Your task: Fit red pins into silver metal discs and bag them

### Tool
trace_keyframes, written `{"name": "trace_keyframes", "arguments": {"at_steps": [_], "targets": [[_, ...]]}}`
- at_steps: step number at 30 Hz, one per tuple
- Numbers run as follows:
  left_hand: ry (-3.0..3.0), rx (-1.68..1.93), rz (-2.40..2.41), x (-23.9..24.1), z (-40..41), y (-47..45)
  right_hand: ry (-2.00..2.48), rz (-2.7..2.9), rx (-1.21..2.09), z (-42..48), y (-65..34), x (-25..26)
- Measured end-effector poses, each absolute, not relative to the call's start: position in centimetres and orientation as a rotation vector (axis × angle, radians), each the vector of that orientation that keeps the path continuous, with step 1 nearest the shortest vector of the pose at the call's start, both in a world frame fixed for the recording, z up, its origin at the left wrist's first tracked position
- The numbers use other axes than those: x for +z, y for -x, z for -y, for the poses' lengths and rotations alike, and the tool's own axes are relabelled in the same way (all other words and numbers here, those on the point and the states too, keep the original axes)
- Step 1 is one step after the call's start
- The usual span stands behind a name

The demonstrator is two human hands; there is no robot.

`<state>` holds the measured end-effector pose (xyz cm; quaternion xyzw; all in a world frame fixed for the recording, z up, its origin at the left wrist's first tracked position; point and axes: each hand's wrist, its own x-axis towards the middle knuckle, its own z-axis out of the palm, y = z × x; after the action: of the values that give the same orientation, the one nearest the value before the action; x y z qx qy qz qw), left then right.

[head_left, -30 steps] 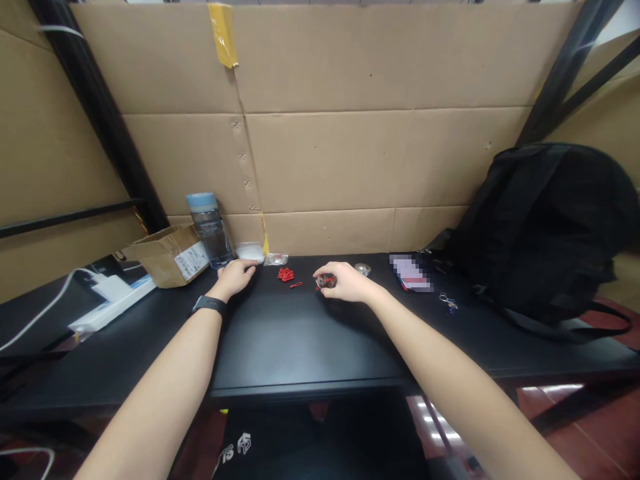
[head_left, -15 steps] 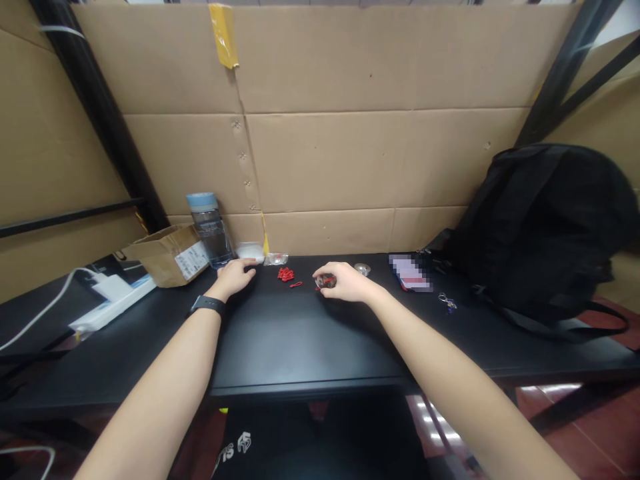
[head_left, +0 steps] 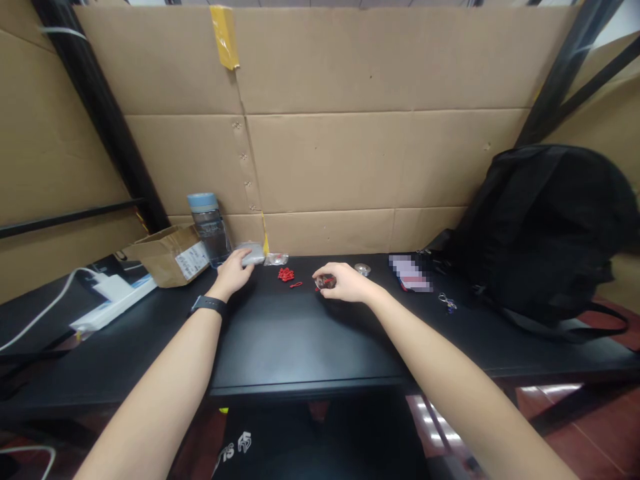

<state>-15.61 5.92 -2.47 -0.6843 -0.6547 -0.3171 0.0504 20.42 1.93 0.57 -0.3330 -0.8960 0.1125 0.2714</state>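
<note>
My left hand (head_left: 234, 271), with a black watch on its wrist, reaches to the back of the black table (head_left: 300, 340) and its fingers rest on a small whitish packet (head_left: 251, 253) by the cardboard wall. My right hand (head_left: 343, 281) is closed around a small clear round item with red inside (head_left: 324, 283). Between the two hands lies a little heap of red pieces (head_left: 287, 274). A small clear bag (head_left: 277, 259) lies behind that heap.
A water bottle with a blue lid (head_left: 207, 227) and a brown cardboard box (head_left: 170, 254) stand at the back left, beside a white power strip (head_left: 113, 301). A small round metal piece (head_left: 363, 269), a blurred card (head_left: 411, 273), keys (head_left: 447, 302) and a black backpack (head_left: 545, 227) lie to the right.
My left hand has slid a little further back and up onto the whitish packet. My right hand has stayed where it was.
</note>
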Motion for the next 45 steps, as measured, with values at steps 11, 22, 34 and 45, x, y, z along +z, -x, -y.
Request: {"name": "trace_keyframes", "arguments": {"at_steps": [11,22,34,45], "targets": [[1.933,-1.446,1.659,0.6,-3.5,13.1,0.891,2.35,0.295,-2.0,-20.6,0.9],[2.903,-1.081,1.251,0.3,0.3,2.2,1.082,2.081,0.171,-4.4,-23.8,1.3],[3.163,-0.6,0.937,-0.9,1.7,0.1,0.95,2.007,0.405,-2.5,-23.8,3.2],[3.026,-0.427,1.114,-1.9,1.7,-0.2,1.245,2.598,0.465,-1.1,-24.7,4.1]]}}
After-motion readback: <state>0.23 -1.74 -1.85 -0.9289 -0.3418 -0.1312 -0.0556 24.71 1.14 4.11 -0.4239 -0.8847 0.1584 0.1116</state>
